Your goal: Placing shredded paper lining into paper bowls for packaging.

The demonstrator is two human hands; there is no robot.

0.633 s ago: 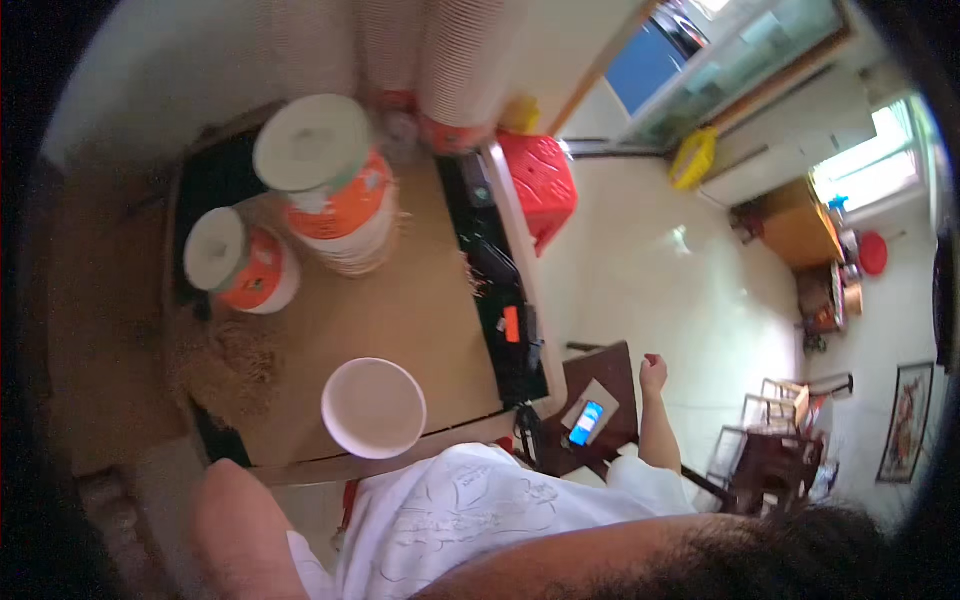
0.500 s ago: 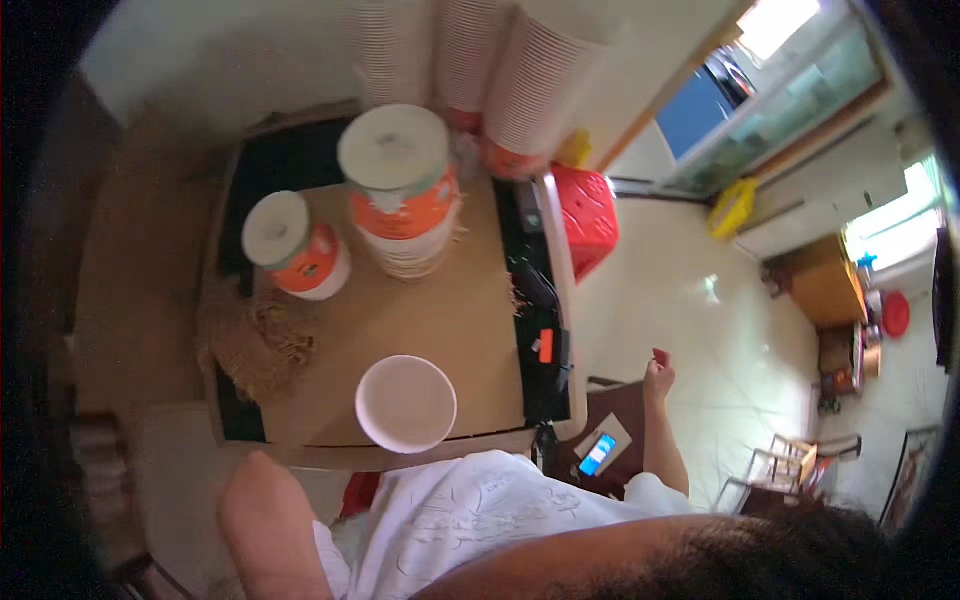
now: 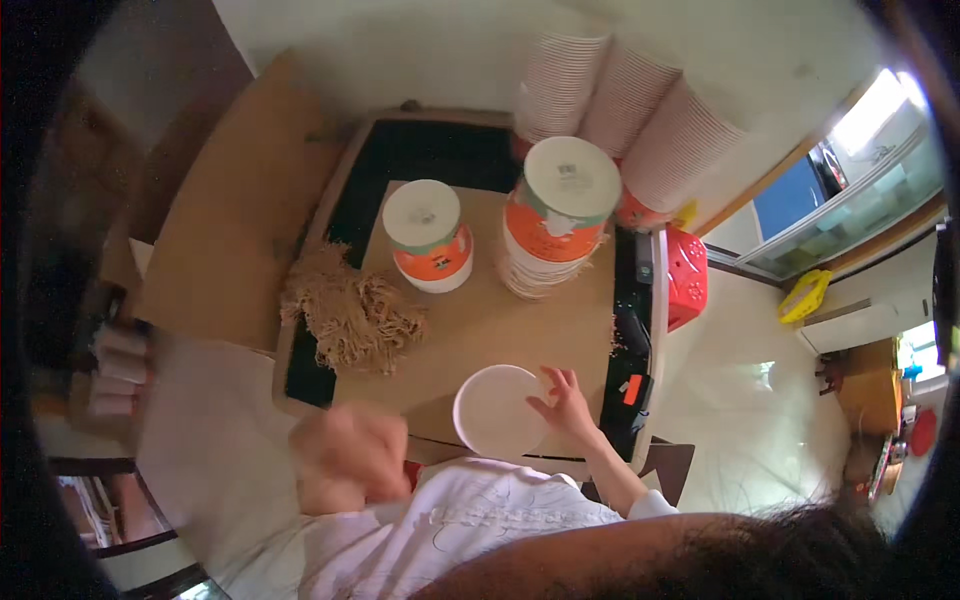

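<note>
Our cardboard-topped table (image 3: 470,330) bears stacked cups (image 3: 555,215) and a noodle heap (image 3: 350,315); the white bowl (image 3: 497,410) sits at its near edge; our right hand (image 3: 565,405), fingers spread, has just arrived on its rim; our left hand (image 3: 345,455) is blurred, so we cannot tell its state.

We have a bowl (image 3: 497,410) at the near edge of the counter (image 3: 470,320), with our right hand (image 3: 566,405) touching its right rim. A heap of noodles (image 3: 350,315) lies toward the left edge. Behind it stands a short stack of tubs (image 3: 428,236), and to that stack's right a taller stack (image 3: 555,215). Rows of cups (image 3: 620,110) lean at the far right corner.
</note>
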